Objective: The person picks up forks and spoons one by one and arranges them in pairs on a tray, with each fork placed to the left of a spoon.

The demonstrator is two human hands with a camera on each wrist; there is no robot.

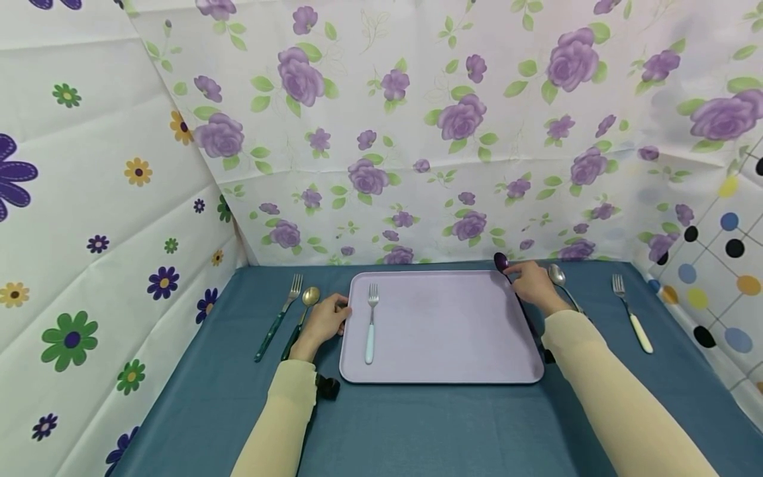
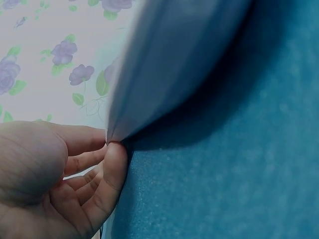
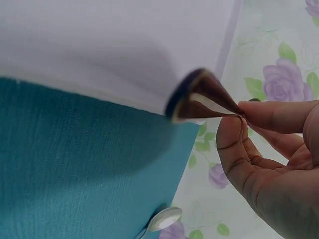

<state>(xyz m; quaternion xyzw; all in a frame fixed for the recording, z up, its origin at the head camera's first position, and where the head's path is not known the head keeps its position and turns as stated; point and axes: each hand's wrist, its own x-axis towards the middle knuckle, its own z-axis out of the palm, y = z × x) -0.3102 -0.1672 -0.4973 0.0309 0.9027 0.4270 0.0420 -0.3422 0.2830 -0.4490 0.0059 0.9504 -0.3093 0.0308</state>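
My left hand (image 1: pixel 326 319) pinches the left rim of a pale lilac tray (image 1: pixel 447 331) between thumb and fingertip. In the left wrist view the tray's side (image 2: pixel 164 64) rises from where the fingers (image 2: pixel 115 164) meet it. A fork (image 1: pixel 370 324) with a light blue handle lies on the tray near its left side. At the tray's far right corner my right hand (image 1: pixel 532 286) pinches a dark purple spoon (image 1: pixel 501 261) near its bowl. The spoon's handle runs toward me along the tray's right edge. In the right wrist view the handle (image 3: pixel 197 97) is seen nearly end-on, over the tray.
Left of the tray lie a green-handled fork (image 1: pixel 279 319) and a gold spoon (image 1: pixel 310 296) with a dark handle. A silver spoon (image 1: pixel 558 275) and a cream-handled fork (image 1: pixel 633 315) are on the right. Patterned cloth walls border the blue tablecloth (image 1: pixel 441 430) behind and at both sides.
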